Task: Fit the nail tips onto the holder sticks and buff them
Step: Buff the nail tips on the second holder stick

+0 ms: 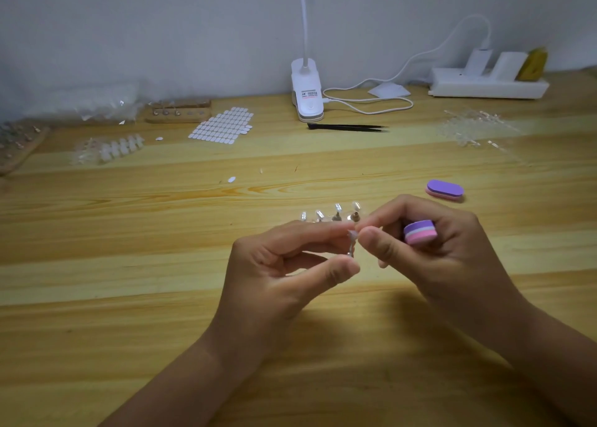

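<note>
Over the table [161, 265], just before the fitted sticks [337, 212], a holder stick [350, 249] is pinched upright by the left hand [277, 265], nail tip [352, 234] uppermost, pinched by the right hand [452, 255] gripping a buffer block [420, 231].

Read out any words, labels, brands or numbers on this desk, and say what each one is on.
Nothing here can be read.
The clip lamp has a small printed label on its base: too blurred to read.
The power strip: no print shows.
The buffer block in the right hand and the spare buffer block: no print shows.
</note>
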`<state>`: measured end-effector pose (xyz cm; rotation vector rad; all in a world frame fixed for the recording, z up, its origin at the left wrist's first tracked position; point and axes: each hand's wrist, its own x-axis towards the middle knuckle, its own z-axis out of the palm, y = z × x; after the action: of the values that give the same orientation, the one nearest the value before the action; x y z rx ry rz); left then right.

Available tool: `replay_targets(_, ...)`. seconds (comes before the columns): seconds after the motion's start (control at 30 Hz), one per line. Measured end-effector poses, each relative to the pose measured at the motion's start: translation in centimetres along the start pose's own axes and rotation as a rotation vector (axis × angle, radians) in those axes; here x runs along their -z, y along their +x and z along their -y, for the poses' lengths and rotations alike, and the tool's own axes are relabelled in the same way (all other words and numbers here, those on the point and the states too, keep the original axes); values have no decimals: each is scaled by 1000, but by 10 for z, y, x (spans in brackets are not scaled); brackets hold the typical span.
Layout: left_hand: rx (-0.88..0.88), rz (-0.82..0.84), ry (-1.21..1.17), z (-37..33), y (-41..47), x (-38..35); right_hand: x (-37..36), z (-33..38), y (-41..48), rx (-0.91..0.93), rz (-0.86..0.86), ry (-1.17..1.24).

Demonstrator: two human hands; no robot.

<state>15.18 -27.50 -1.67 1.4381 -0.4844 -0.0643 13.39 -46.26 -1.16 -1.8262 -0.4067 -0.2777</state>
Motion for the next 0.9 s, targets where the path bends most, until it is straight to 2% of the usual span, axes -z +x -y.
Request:
replay_targets(0.2,-13,-42,-2,0,1,0,1,-11,-2,-72,-11,86)
replay_targets(0.33,-35,-39,85,0,2,1,8,-23,4,-160,-48,72)
replay_targets(0.57,-127,-29,321,-1,2,1,11,-14,4,105,-9,-66)
replay_targets(0.77,-223,-48,476,-5,0,0,4,-8,1,378,-29,-345)
replay_targets(0.9,-217,-66,484,-7,-1,1,8,-12,2,359,-97,-389)
